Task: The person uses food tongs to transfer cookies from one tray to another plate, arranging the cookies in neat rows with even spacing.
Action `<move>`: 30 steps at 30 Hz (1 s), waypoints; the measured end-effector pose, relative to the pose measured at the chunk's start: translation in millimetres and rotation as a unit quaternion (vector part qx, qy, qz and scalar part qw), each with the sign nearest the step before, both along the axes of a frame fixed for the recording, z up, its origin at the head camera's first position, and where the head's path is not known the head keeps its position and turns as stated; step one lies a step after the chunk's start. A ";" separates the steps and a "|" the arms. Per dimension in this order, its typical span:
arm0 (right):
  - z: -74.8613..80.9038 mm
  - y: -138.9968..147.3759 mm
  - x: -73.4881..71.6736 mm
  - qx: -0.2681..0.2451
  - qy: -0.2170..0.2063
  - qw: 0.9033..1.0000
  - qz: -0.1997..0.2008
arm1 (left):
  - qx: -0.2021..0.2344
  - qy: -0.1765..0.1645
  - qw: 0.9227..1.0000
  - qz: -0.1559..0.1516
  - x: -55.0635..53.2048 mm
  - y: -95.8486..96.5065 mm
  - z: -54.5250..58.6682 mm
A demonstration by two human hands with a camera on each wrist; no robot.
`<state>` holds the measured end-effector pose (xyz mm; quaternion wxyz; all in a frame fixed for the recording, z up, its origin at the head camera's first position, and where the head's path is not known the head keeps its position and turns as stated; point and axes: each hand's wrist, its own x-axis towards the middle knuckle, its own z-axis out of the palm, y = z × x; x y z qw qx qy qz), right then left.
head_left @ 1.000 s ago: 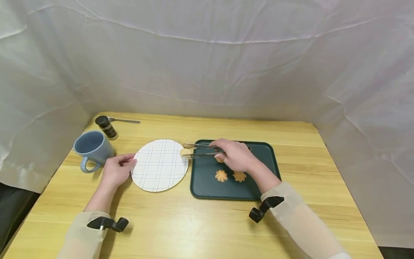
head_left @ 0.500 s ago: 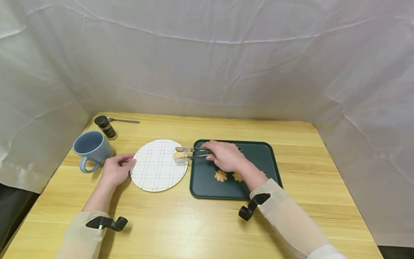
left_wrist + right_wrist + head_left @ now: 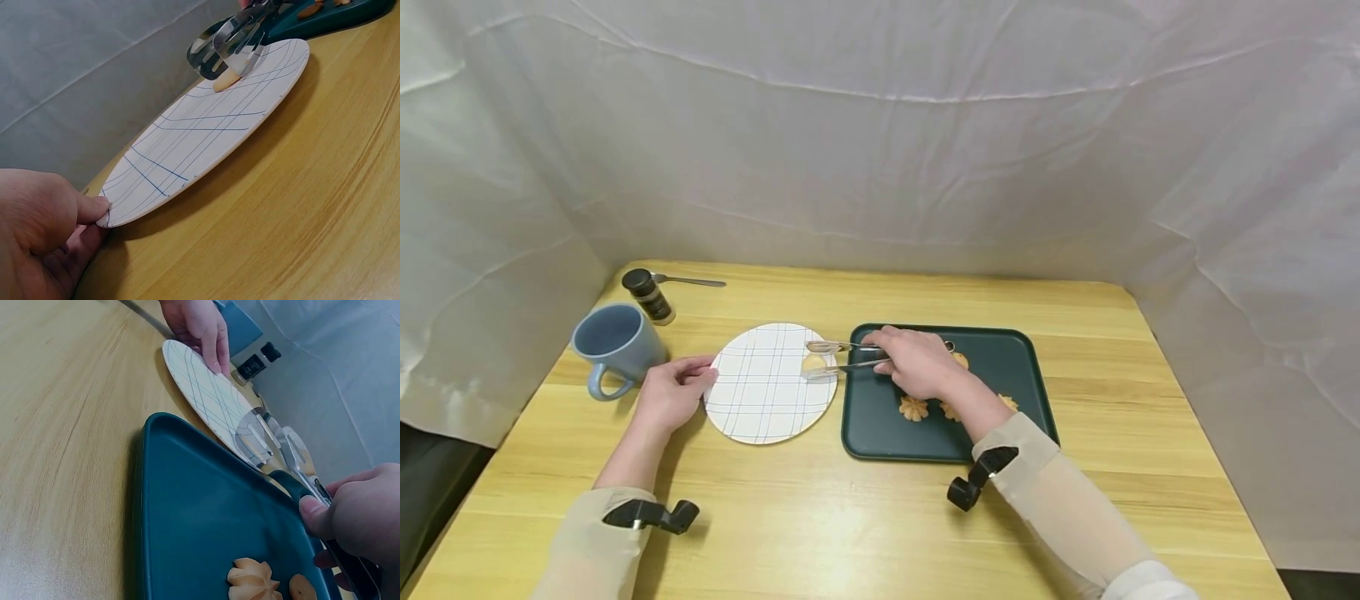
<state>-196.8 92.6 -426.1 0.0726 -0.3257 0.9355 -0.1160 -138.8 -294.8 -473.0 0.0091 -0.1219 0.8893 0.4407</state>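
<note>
My left hand (image 3: 668, 398) pinches the left edge of a round white plate (image 3: 758, 396) with blue lines, thumb on top and fingers below. In my right hand (image 3: 917, 363) is a pair of metal tongs (image 3: 829, 347), reaching from over the tray to the plate's right side. A small pale cookie (image 3: 226, 80) is at the tong heads, on the plate's surface. The two tong heads stand apart there; whether they touch the cookie is hard to tell. Under my right hand lies a dark green tray (image 3: 880, 437) with several flower-shaped cookies (image 3: 913, 408), some partly hidden by the arm.
A blue mug (image 3: 625, 346) stands left of my left hand, close to it. Behind the mug are a black-capped seasoning jar (image 3: 653, 300) and a fork (image 3: 692, 281). Pale fabric (image 3: 880, 183) hangs around the wooden table (image 3: 820, 525).
My right hand has moved left with the tongs, carrying the cookie from the plate's right rim further onto the plate. The tong heads look slightly wider apart. My left hand has stayed put.
</note>
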 end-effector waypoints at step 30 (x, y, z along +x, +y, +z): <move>33.7 54.2 21.0 -0.041 -0.020 0.998 -0.047 | 0.005 -0.008 1.000 -0.003 0.1 -0.2 5.5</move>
